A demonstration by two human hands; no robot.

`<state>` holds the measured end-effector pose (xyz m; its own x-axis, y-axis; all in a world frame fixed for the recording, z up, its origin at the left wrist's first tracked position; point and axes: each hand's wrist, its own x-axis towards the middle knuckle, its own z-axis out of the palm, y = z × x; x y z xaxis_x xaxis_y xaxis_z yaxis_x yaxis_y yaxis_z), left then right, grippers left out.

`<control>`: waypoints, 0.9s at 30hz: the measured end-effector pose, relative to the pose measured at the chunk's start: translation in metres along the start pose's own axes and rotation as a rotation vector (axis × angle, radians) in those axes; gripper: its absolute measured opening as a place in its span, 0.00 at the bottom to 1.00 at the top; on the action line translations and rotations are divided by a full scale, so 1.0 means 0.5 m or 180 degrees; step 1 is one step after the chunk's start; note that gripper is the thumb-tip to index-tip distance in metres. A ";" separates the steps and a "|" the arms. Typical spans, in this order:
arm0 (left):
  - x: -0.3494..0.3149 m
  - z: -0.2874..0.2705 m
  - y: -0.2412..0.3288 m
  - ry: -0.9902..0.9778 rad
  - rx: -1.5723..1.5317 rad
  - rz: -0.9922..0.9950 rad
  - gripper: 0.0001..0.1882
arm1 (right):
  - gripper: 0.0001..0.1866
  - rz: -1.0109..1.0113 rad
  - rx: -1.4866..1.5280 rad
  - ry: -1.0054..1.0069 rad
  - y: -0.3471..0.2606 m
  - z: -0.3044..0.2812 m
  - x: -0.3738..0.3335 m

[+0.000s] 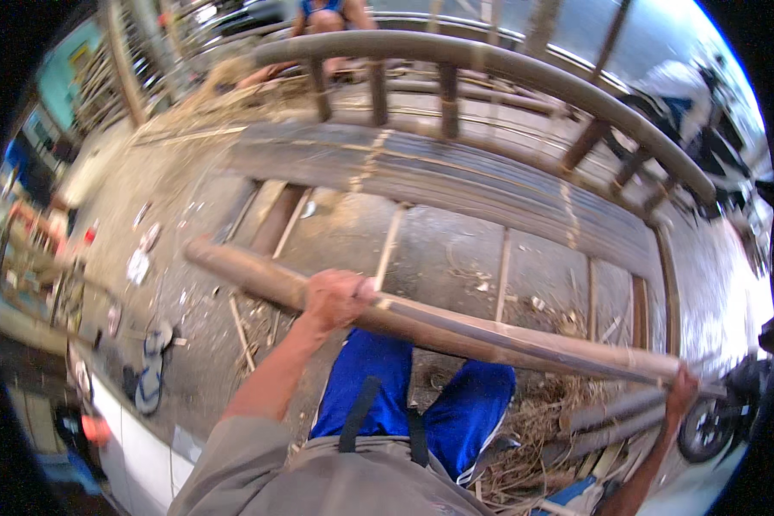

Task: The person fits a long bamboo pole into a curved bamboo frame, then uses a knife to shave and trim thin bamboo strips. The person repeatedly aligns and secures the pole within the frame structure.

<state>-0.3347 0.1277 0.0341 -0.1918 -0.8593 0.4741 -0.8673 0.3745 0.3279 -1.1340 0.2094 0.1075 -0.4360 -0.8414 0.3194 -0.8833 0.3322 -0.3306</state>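
Observation:
A thick brown bamboo pole (241, 268) forms the near rail of a bamboo bench frame and crosses in front of my knees. Along it lies a long bamboo strip (525, 341) with a dark edge. My left hand (337, 298) is closed over the strip's left part, on top of the pole. Far to the right, my right hand (682, 393) grips the strip near its other end; its fingers are partly hidden and blurred. Beyond the rail, thin crosspieces (503, 275) run to a seat of flat bamboo slats (482, 185) tied with pale bindings.
The curved bamboo backrest (490, 58) rises behind the seat, with a person (327, 21) beyond it. Sandals (152, 370) lie on the littered floor to the left. Cut bamboo poles (615, 411) and shavings (533, 430) lie at lower right, near a motorbike wheel (705, 430).

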 end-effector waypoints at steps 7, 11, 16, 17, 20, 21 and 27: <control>0.035 -0.002 -0.023 -0.0283 0.0048 -0.0326 0.21 | 0.23 -0.0426 -0.0528 0.0887 -0.113 0.103 0.023; 0.036 0.027 -0.030 -0.0430 0.0005 -0.0701 0.21 | 0.25 -0.0617 -0.0650 0.0801 -0.139 0.140 -0.008; 0.046 0.011 0.006 -0.0837 0.0026 -0.0826 0.20 | 0.22 -0.0068 -0.0630 -0.0172 -0.187 0.229 0.009; 0.049 0.010 0.022 -0.0854 0.0031 -0.0657 0.18 | 0.24 0.0074 -0.0607 -0.0433 -0.199 0.254 0.027; 0.068 0.030 0.084 -0.0851 -0.0186 -0.0422 0.16 | 0.25 0.0315 0.0081 -0.0262 -0.222 0.293 0.045; 0.069 0.039 0.107 -0.0849 -0.0293 -0.0440 0.16 | 0.25 0.0309 0.0214 -0.0306 -0.224 0.293 0.045; 0.115 0.103 0.203 -0.1166 -0.0667 -0.0498 0.20 | 0.23 0.0084 0.0188 0.0518 -0.218 0.241 0.031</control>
<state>-0.4572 0.0985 0.0525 -0.2484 -0.9637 0.0975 -0.7942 0.2603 0.5491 -1.0237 0.1086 0.0418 -0.4853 -0.7509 0.4480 -0.8617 0.3237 -0.3908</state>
